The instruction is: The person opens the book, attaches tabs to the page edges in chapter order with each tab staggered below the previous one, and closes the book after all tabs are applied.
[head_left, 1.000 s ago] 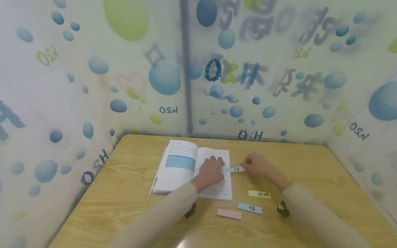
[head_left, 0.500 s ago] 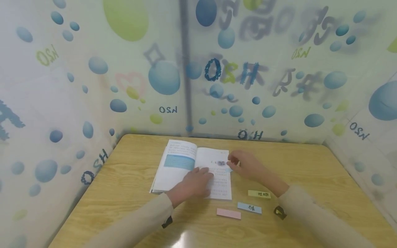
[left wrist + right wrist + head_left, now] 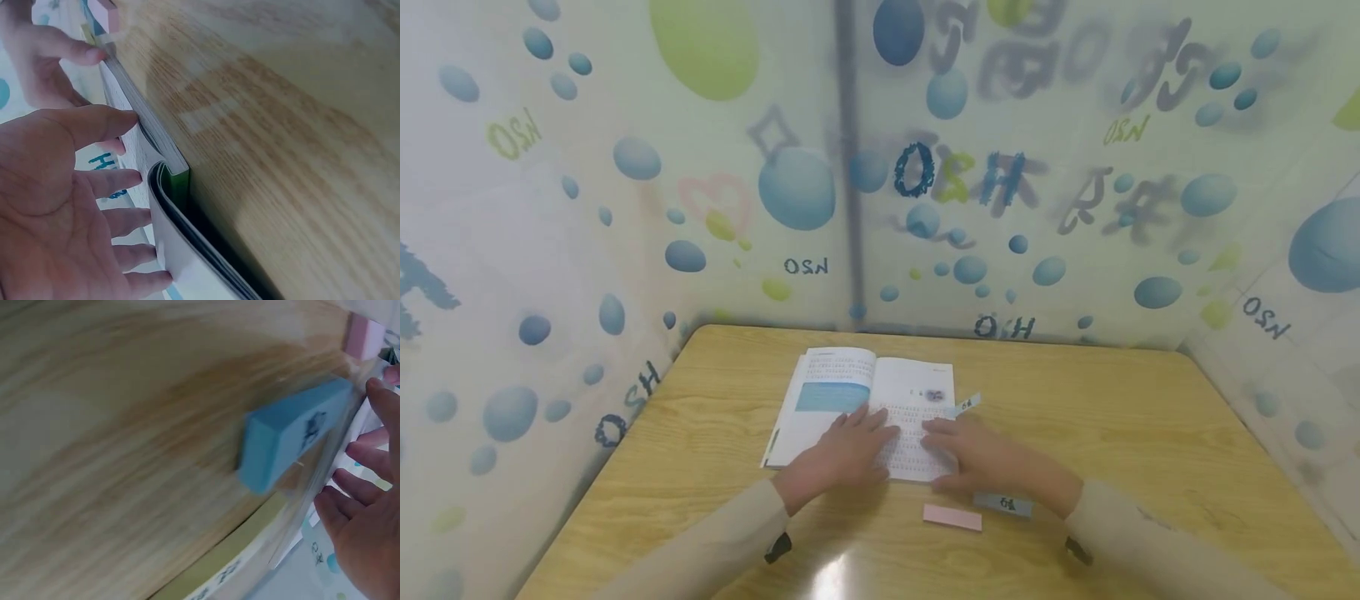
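Observation:
An open book (image 3: 913, 377) lies on the wooden table. My left hand (image 3: 848, 450) rests across its middle fold, fingers spread; the left wrist view shows those straight fingertips (image 3: 145, 217) along the bent pages. At the lower part of the right-hand page is my right hand (image 3: 973, 454), its fingers loose and holding nothing. A blue sticky-note strip (image 3: 967, 404) with handwriting juts out past the page's right edge, just above that hand. Nearer the front lie a blue sticky-note pad (image 3: 1003, 505) and a pink one (image 3: 952, 517). The right forearm hides a yellow pad (image 3: 228, 562) from the head view.
The wooden table (image 3: 700, 525) runs back to a patterned wall (image 3: 1045, 167) with bubbles and lettering. Further walls close in on the left and right. Black wrist straps (image 3: 778, 547) show below the sleeves.
A second ago the right hand pinched the blue strip; it has let go and moved down onto the page. My left hand has slid left and nearer, off the right page's upper part.

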A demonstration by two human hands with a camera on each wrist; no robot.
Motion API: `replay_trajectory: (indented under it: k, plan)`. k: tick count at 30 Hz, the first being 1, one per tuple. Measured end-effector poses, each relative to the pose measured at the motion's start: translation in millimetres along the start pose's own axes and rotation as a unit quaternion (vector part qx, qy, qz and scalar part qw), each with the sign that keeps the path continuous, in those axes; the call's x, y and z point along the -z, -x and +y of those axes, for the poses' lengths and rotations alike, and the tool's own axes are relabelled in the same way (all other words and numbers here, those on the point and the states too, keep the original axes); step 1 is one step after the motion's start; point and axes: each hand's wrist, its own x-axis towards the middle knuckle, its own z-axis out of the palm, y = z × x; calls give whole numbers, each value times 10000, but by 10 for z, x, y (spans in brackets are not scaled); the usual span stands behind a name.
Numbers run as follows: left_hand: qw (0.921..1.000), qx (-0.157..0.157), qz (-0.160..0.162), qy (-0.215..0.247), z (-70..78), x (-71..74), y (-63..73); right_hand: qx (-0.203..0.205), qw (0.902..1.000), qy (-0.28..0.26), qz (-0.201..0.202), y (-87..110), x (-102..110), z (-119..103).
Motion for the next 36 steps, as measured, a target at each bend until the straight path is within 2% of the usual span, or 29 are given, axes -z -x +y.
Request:
replay_trajectory:
  k: [8, 14, 26, 30, 33, 36]
  plan:
    - [9996, -230, 140, -22, 11, -2, 102, 205, 9997, -107, -28, 90, 9, -11]
    - [9993, -280, 260, -27, 50, -20, 110, 89, 9997, -228, -72, 109, 19, 11]
    - [9990, -256, 366, -28, 99, -84, -45, -310, 9969, -556, -472, 28, 148, 4]
    - [9991, -225, 337, 134, 144, -83, -81, -207, 9977, -390, -513, -4, 212, -32]
    - [9988, -242, 373, 228, 176, -71, -91, -122, 9985, -323, -418, -25, 239, -39]
    - [9981, -286, 486, 251, 192, -74, -104, 54, 9997, -224, -115, -52, 257, -26]
